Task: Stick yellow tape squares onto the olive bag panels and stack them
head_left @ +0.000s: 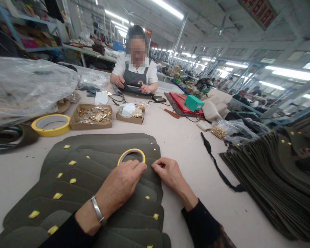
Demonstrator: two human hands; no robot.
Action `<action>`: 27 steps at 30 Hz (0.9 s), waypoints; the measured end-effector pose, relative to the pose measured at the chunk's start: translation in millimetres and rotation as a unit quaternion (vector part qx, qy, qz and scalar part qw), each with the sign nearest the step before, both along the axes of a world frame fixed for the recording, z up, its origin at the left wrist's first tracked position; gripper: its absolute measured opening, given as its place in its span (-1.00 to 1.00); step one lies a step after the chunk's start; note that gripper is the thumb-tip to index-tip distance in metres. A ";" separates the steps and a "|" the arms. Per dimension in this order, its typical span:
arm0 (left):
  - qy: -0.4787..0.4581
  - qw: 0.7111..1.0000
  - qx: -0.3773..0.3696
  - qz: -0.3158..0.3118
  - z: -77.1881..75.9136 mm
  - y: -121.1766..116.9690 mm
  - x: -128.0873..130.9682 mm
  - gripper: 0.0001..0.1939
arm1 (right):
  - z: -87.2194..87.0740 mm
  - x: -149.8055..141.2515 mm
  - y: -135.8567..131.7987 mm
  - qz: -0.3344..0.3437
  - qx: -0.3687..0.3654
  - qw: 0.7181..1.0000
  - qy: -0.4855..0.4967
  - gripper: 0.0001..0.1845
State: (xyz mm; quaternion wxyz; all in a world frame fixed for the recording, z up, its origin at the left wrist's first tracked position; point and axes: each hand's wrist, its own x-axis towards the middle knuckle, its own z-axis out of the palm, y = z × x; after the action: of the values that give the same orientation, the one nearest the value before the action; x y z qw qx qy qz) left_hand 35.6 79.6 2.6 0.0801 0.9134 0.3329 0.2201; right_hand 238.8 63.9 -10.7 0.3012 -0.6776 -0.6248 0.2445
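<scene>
My left hand [122, 184] rests knuckles-up on a fanned stack of dark olive leather pieces [93, 193], its fingers curled against a small yellow tape roll [131, 155] that lies on the stack. My right hand [167, 172] sits just to the right at the edge of the top piece, fingertips pinched together over something too small to make out. Small yellow tape tabs [57, 195] mark the left and right ends of each piece. A metal bracelet circles my left wrist.
A bigger yellow tape roll [51, 124], two cardboard boxes of gold hardware [91, 116], [131, 115] and a bag of gold parts [218, 130] lie farther back. A tall pile of olive pieces [271, 175] fills the right. A black strap [217, 165] lies between. Another person [135, 69] works opposite. A plastic bag [26, 86] bulks at left.
</scene>
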 end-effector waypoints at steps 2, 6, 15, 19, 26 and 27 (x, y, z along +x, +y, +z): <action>-0.055 0.998 0.020 -0.006 -2.0 1.9 -3.9 -0.77 | 5.6 4.7 -4.8 0.060 -0.055 0.996 0.025 -0.84; -0.141 0.988 0.058 -0.014 -3.5 3.3 -7.6 -0.79 | 15.7 3.9 -11.5 0.060 0.030 0.994 0.083 -0.83; -0.128 0.990 0.065 -0.003 -7.1 -0.2 -8.3 -0.54 | 23.3 -21.3 -14.9 0.189 0.252 0.948 0.053 -0.78; -0.110 0.992 0.063 -0.004 -9.1 -2.4 -7.5 -0.55 | 21.4 -22.5 -15.6 0.199 0.258 0.945 0.018 -0.80; -0.095 0.995 0.033 -0.019 -8.5 -4.8 -6.2 -0.71 | 13.8 -25.7 -17.7 0.164 0.307 0.935 -0.070 -0.82; -0.087 0.996 0.028 -0.016 -7.6 -4.8 -6.4 -0.75 | 13.6 -26.4 -18.6 0.158 0.314 0.933 -0.079 -0.81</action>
State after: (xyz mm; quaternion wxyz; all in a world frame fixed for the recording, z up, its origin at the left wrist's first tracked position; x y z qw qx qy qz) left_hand 29.3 74.8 -5.0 0.0862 0.8980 0.3037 0.3065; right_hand 212.4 45.3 2.9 0.4054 -0.4585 -0.7904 0.0258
